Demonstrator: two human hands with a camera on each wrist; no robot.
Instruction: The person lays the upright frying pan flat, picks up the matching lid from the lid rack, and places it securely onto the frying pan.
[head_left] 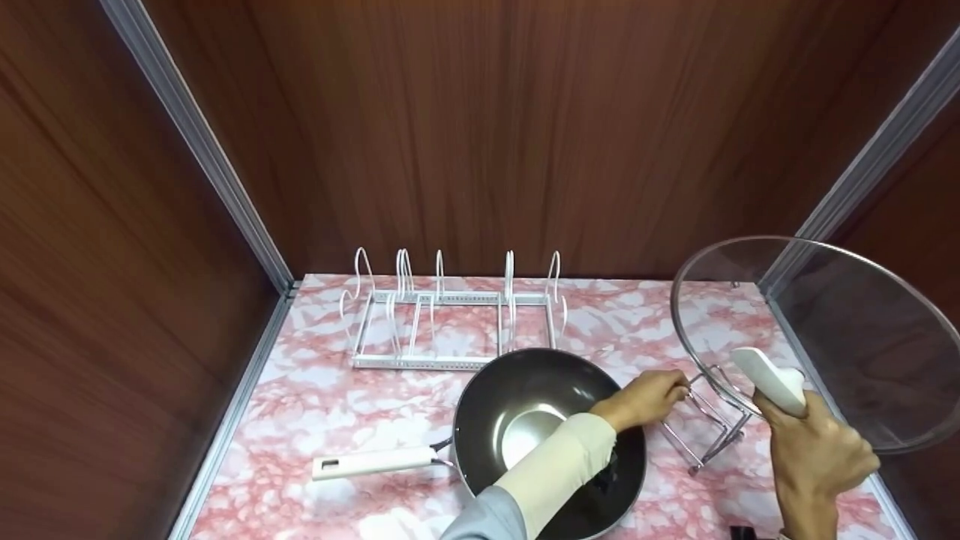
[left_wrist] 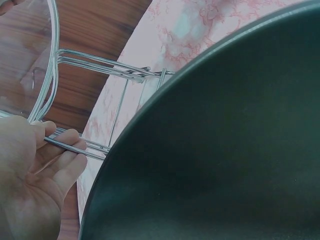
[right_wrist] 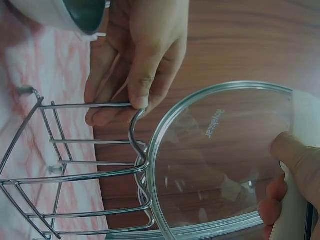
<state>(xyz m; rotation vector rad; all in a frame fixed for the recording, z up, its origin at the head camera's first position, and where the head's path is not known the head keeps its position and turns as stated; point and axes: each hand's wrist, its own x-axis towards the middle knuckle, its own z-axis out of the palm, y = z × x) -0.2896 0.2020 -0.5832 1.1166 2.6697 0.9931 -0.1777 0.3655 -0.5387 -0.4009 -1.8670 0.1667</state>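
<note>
My left hand [head_left: 649, 397] reaches across the wok and pinches the top wire of a small chrome rack [head_left: 705, 424]; thumb and fingers lie around that wire in the right wrist view. A round glass lid [head_left: 862, 337] with a metal rim is tilted up at the right. My right hand [head_left: 821, 450] grips it by its white handle [head_left: 772, 379]. The rim of the lid is right at the rack's curved wire ends [right_wrist: 140, 150]. Below the left forearm lies a dark wok [head_left: 480, 420] with a white handle [head_left: 375, 463], its middle partly hidden by the sleeve.
A white wire pan rack [head_left: 420, 363] with upright loops stands at the back, close behind the wok. Brown wood-grain panels [head_left: 487, 135] with metal edge strips enclose the pink marbled table [head_left: 300, 420] on three sides. A small black object [head_left: 742, 532] shows at the bottom edge.
</note>
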